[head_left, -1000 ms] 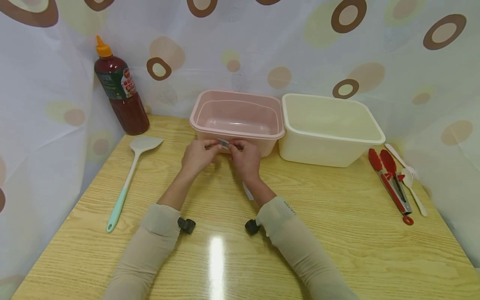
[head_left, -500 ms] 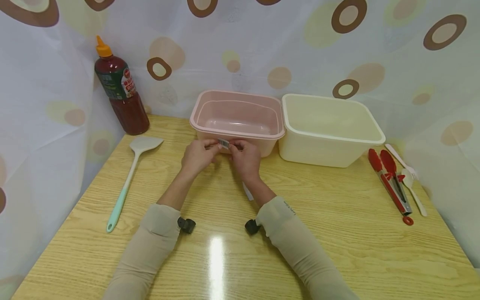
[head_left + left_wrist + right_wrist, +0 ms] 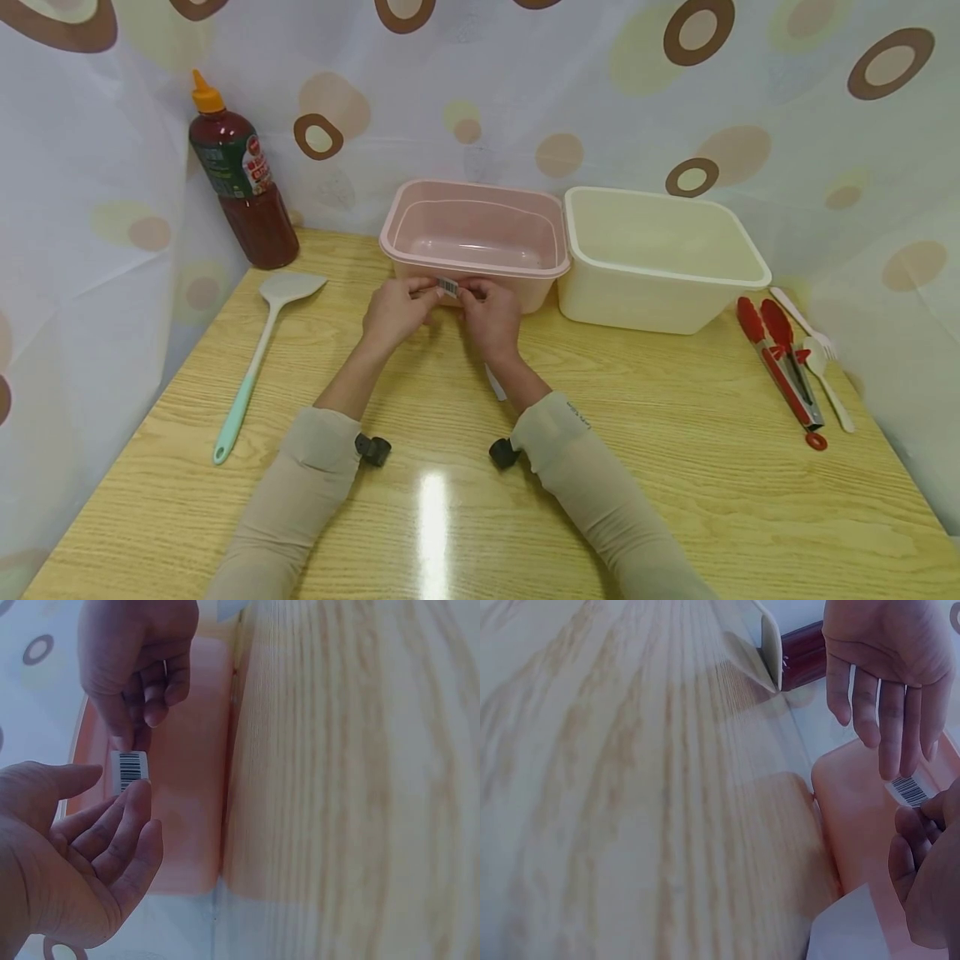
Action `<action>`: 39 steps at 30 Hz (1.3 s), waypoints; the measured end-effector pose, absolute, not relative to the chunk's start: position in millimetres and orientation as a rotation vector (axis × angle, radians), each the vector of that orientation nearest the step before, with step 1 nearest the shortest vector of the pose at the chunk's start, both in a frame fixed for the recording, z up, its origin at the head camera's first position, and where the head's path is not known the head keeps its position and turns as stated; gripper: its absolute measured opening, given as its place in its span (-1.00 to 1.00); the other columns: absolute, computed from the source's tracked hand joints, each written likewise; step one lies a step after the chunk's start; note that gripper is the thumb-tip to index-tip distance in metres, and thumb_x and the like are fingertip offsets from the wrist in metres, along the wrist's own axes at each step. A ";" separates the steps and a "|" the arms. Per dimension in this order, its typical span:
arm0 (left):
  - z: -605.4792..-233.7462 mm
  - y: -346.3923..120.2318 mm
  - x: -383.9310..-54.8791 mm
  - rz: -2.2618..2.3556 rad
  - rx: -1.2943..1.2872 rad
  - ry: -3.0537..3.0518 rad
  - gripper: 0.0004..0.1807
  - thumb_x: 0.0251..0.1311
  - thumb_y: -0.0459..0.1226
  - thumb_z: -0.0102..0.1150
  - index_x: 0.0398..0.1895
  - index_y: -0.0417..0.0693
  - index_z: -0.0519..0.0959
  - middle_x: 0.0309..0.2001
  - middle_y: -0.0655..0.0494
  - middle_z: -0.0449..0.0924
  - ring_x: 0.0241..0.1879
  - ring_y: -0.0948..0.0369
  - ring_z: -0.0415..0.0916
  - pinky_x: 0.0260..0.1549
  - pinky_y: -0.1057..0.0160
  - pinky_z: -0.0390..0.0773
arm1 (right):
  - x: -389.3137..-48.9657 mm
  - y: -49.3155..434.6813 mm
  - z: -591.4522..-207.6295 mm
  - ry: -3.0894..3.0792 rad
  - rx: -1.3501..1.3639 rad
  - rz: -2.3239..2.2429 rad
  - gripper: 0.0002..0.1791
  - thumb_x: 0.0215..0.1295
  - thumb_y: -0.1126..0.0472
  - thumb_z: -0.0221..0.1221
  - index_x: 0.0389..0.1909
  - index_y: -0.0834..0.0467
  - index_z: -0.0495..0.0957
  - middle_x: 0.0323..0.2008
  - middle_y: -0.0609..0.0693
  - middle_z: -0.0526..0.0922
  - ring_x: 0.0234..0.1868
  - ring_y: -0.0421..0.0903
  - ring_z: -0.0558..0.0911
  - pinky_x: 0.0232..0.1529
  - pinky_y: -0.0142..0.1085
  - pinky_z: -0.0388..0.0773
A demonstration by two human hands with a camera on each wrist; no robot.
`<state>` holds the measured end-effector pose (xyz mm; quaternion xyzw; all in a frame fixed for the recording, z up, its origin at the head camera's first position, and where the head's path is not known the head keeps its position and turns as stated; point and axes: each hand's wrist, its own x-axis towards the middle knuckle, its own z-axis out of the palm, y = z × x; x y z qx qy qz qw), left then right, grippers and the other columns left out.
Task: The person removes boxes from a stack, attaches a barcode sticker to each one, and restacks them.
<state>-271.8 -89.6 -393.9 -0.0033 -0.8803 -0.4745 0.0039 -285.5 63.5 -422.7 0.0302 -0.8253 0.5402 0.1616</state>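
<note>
A small barcode label lies against the front wall of the pink bin, just below its rim. My right hand pinches one end of the label between thumb and index finger; its other fingers are curled in. At the label's other end, the left hand touches it with extended fingertips. In the left wrist view, the left thumb stands apart from the fingers and the label shows between both hands. The right wrist view also shows the left hand's fingers straight, with tips at the label's edge.
A cream bin stands against the pink bin's right side. Farther right lie red tongs, a fork and a spoon. Left are a sauce bottle and a spatula. A white piece shows beside the right wrist.
</note>
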 end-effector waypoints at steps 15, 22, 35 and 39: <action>-392.5 -88.7 -271.1 -1.499 -0.014 -2.754 -0.52 0.38 -0.01 0.18 0.25 -0.01 0.62 -0.08 -0.05 0.79 -0.24 -0.03 0.77 -0.44 0.26 0.45 | -284.5 64.8 -422.3 -2.360 0.091 1.520 -0.82 0.35 0.26 0.29 -0.22 0.32 0.75 -0.31 0.19 0.81 -0.52 0.09 0.74 -0.57 -0.51 0.49; -392.7 -89.5 -271.3 -1.507 -0.015 -2.767 -0.52 0.39 -0.02 0.18 0.27 -0.02 0.61 -0.06 -0.09 0.78 -0.23 -0.04 0.76 -0.44 0.28 0.45 | -284.0 64.8 -423.1 -2.357 0.089 1.498 -0.81 0.34 0.26 0.29 -0.21 0.33 0.76 -0.31 0.19 0.81 -0.56 0.00 0.72 -0.58 -0.51 0.49; -394.4 -89.4 -271.8 -1.508 -0.010 -2.765 -0.51 0.38 0.01 0.18 0.27 -0.01 0.61 -0.06 -0.06 0.78 -0.23 -0.01 0.77 -0.44 0.24 0.45 | -282.0 66.4 -422.0 -2.339 0.107 1.515 -0.81 0.36 0.27 0.27 -0.19 0.33 0.76 -0.30 0.18 0.81 -0.57 -0.04 0.70 -0.57 -0.51 0.49; -394.5 -89.8 -271.7 -1.507 -0.012 -2.768 -0.50 0.38 0.02 0.17 0.28 -0.01 0.60 -0.04 -0.05 0.78 -0.23 -0.01 0.77 -0.44 0.25 0.47 | -282.0 67.0 -422.3 -2.343 0.106 1.503 -0.81 0.37 0.27 0.26 -0.18 0.31 0.76 -0.29 0.18 0.81 -0.57 -0.05 0.70 -0.57 -0.52 0.48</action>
